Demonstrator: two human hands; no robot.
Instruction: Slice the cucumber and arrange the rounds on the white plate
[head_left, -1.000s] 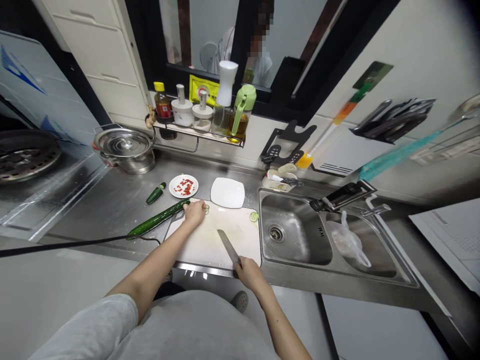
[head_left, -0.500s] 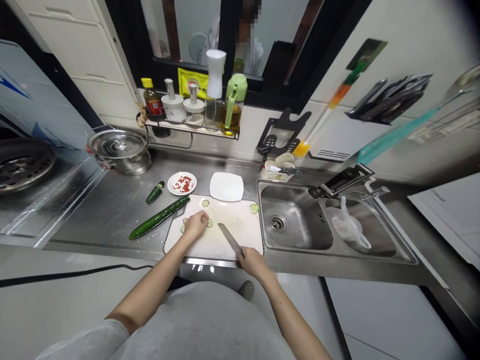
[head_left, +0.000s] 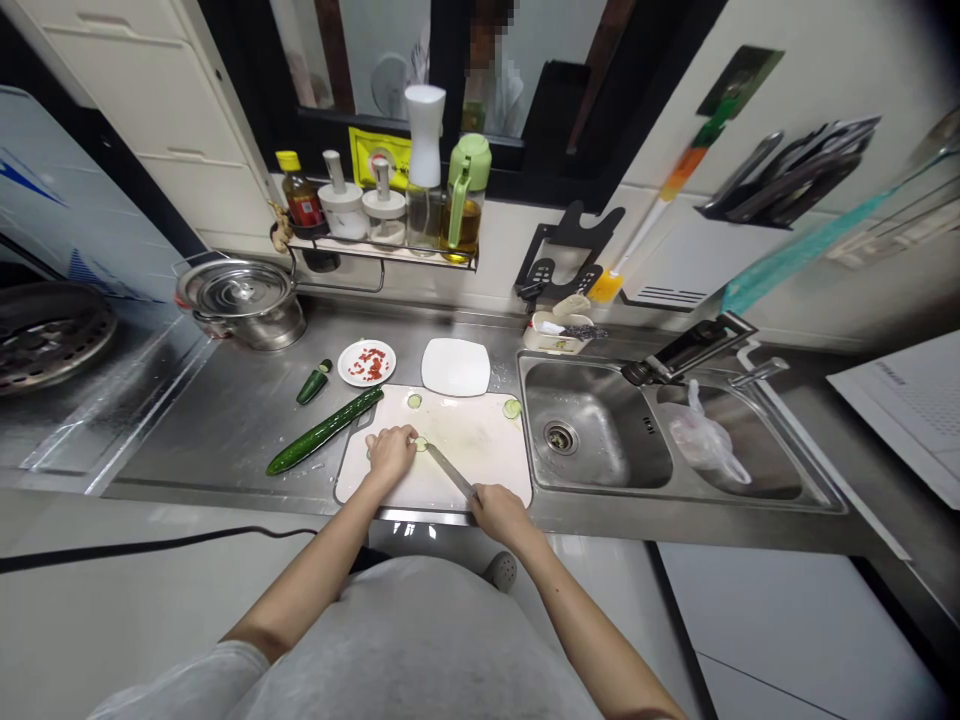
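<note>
My right hand (head_left: 501,512) is closed round the handle of a kitchen knife (head_left: 451,472). The blade slants away to the left, low over the white cutting board (head_left: 480,440), its tip at a thin cucumber slice (head_left: 421,444). On the left half of the board, my left hand (head_left: 391,454) has its fingers curled, with the fingertips at the left edge of that slice. Part of another slice shows beside this hand. Farther back lies a single cucumber slice (head_left: 414,401), and several slices (head_left: 512,408) overlap at the right corner.
A long cucumber (head_left: 326,432) rests against the board's left edge, with a short cucumber piece (head_left: 314,382) behind it. Chopped red bits lie on a white plate (head_left: 344,374) beside an empty white dish (head_left: 455,366). A double sink (head_left: 600,425) is right; a lidded steel pot (head_left: 262,318) stands left.
The knife has swung left and its tip has come to the cucumber slice. My left fingertips have come down to the slice's edge. The view has shifted slightly.
</note>
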